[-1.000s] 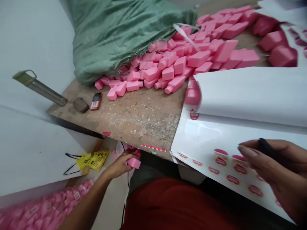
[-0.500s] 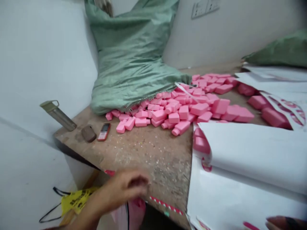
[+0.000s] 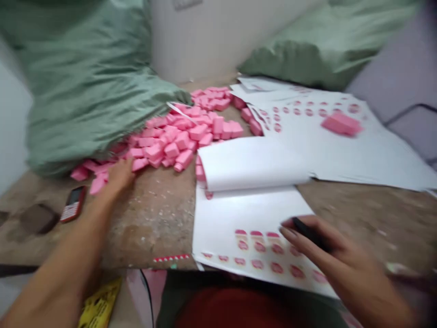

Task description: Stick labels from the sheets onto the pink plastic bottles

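— Fabric at the back left, of what sort?
— Green sack (image 3: pixel 85 91), creased and bulging, frayed along its lower edge, with a white strip (image 3: pixel 180 111) trailing over the pile. Beneath, brown tabletop (image 3: pixel 146 228), scuffed and flecked with pale specks.
— And paper?
— Smooth front sheet (image 3: pixel 235 209), curled back on itself, printed with pink-red labels (image 3: pixel 259 248). More labelled white sheets (image 3: pixel 290 150) spread to the right.
— Contents of the green sack?
— Hidden. Same for the second sack (image 3: pixel 321 50), slumped at the back right.
— And the pink bottles (image 3: pixel 170 141)?
— Smooth, blocky, short-necked; heaped loosely along the green sack's lower edge, a few beneath the curl of the front sheet. Over at the right, a lone pink bottle (image 3: pixel 342 124), blurred against the white sheets; cannot tell whether resting there.
— Left hand (image 3: pixel 121 175)?
— At the near left edge of the pile, fingers blurred among the bottles; cannot tell whether closed on one.
— Right hand (image 3: pixel 317 241)?
— Over the front sheet, thumb and forefinger close together, with a dark piece (image 3: pixel 307 230) against the fingers; cannot tell whether gripped.
— Beside the pile?
— Red phone (image 3: pixel 73 204), near a rounded brown object (image 3: pixel 38 218).
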The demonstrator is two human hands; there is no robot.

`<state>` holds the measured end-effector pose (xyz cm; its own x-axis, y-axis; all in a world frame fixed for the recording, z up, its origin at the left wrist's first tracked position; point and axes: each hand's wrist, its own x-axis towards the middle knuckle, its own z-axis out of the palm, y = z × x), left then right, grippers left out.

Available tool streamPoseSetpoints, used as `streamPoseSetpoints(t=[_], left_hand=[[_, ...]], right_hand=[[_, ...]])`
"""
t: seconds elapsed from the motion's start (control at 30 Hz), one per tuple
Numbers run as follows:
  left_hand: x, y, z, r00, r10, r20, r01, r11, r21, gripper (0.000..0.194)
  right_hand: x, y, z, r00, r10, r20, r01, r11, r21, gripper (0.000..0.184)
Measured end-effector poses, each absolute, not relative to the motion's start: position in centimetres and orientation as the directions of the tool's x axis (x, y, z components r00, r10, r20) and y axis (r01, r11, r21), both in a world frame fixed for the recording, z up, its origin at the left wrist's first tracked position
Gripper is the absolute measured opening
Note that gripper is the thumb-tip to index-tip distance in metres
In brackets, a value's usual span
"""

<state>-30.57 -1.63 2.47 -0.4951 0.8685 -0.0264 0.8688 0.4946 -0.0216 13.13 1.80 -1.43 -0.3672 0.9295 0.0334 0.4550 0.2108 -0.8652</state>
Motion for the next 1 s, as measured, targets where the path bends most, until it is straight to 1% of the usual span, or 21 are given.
streamPoseSetpoints(t=[0.03,0.1,0.13,0.17,0.2,0.23,0.27,0.3,0.33,0.37,0.43,0.47,0.53,0.63,0.73,0.8,0.87,0.93,1.0], left_hand=[[-30.1,-2.0,2.8,-0.491,0.871,-0.003,0.871,0.491,0.011,0.046],[-28.7,-3.0,3.3,-0.507,0.861,0.029,0.861,0.505,0.063,0.051],[-27.7,-3.6,3.4,-0.526,0.849,0.058,0.845,0.514,0.145,0.051],[-26.5,-4.2,3.4,-0.545,0.834,0.085,0.817,0.506,0.277,0.050],[-25.2,-4.8,3.2,-0.569,0.815,0.110,0.757,0.466,0.458,0.049],[-23.7,-5.3,2.9,-0.598,0.792,0.125,0.648,0.386,0.657,0.048],[-22.2,-5.5,2.5,-0.627,0.769,0.125,0.493,0.268,0.828,0.047],[-20.8,-5.6,2.1,-0.649,0.753,0.107,0.318,0.141,0.937,0.047],[-19.3,-5.6,1.7,-0.668,0.741,0.076,0.143,0.028,0.989,0.046],[-18.0,-5.4,1.4,-0.678,0.734,0.031,-0.017,-0.058,0.998,0.046],[-15.6,-4.9,0.9,-0.664,0.744,-0.079,-0.267,-0.137,0.954,0.044],[-14.5,-4.6,0.8,-0.637,0.759,-0.133,-0.361,-0.141,0.922,0.044],[-12.6,-4.3,0.7,-0.546,0.807,-0.224,-0.488,-0.088,0.869,0.042],[-10.2,-4.2,0.1,-0.367,0.883,-0.294,-0.536,0.058,0.842,0.042],[-8.3,-4.1,-1.0,-0.234,0.895,-0.380,-0.585,0.183,0.790,0.043],[-7.5,-3.8,-1.8,-0.201,0.865,-0.460,-0.673,0.219,0.707,0.043],[-7.0,-3.5,-2.5,-0.194,0.831,-0.521,-0.751,0.217,0.624,0.041],[-6.8,-3.2,-3.0,-0.189,0.820,-0.541,-0.783,0.206,0.586,0.040],[-6.8,-3.1,-3.3,-0.173,0.825,-0.538,-0.793,0.207,0.572,0.040]], right_hand=[[13.4,1.7,-1.1,-0.336,0.942,0.008,0.444,0.165,-0.881,0.020],[13.6,1.7,-1.0,-0.321,0.947,0.009,0.442,0.158,-0.883,0.022],[13.7,1.7,-1.2,-0.331,0.944,0.004,0.449,0.161,-0.879,0.022],[13.7,1.6,-1.5,-0.354,0.935,-0.012,0.464,0.164,-0.871,0.022],[13.7,1.5,-1.8,-0.386,0.922,-0.038,0.482,0.166,-0.860,0.022],[13.6,1.4,-2.1,-0.417,0.907,-0.062,0.501,0.173,-0.848,0.023],[13.5,1.3,-2.4,-0.447,0.892,-0.070,0.517,0.193,-0.834,0.024],[13.3,1.1,-2.7,-0.477,0.877,-0.065,0.531,0.228,-0.816,0.026],[13.1,1.0,-3.0,-0.505,0.862,-0.046,0.544,0.277,-0.792,0.027],[12.9,0.8,-3.2,-0.532,0.847,-0.016,0.557,0.336,-0.759,0.027],[12.6,0.7,-3.7,-0.575,0.817,0.037,0.589,0.445,-0.675,0.027],[12.4,0.8,-3.9,-0.591,0.805,0.051,0.605,0.484,-0.632,0.027],[12.3,1.0,-4.4,-0.603,0.795,0.065,0.630,0.524,-0.573,0.027],[12.4,1.5,-5.0,-0.601,0.794,0.086,0.640,0.543,-0.544,0.026],[12.5,1.7,-5.1,-0.571,0.814,0.111,0.660,0.535,-0.527,0.024],[12.3,1.5,-4.8,-0.539,0.837,0.094,0.692,0.504,-0.518,0.021],[11.9,1.2,-4.3,-0.539,0.839,0.067,0.697,0.490,-0.524,0.018],[11.5,0.8,-3.9,-0.572,0.817,0.070,0.675,0.519,-0.524,0.018],[11.1,0.6,-3.7,-0.595,0.797,0.108,0.665,0.563,-0.491,0.018]])
